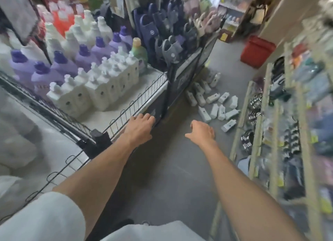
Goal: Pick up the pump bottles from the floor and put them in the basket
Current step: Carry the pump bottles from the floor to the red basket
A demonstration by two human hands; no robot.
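Observation:
Several white pump bottles [214, 103] lie scattered on the grey floor ahead, past the end of a wire-edged shelf. More white pump bottles [93, 91] stand in rows on that shelf [144, 89], which has a low black wire rail. My left hand [140, 127] rests on the wire rail at the shelf's near corner, fingers curled over it. My right hand [201, 130] hovers over the floor with fingers loosely bent, holding nothing, short of the fallen bottles. A red basket [257, 50] sits on the floor farther down the aisle.
Purple-capped and white detergent bottles [59, 60] fill the shelf behind the pump bottles. Slippers hang on a rack [171, 33] beyond. A wooden-framed rack [273, 132] with packaged goods lines the right side of the narrow aisle. The picture is motion-blurred.

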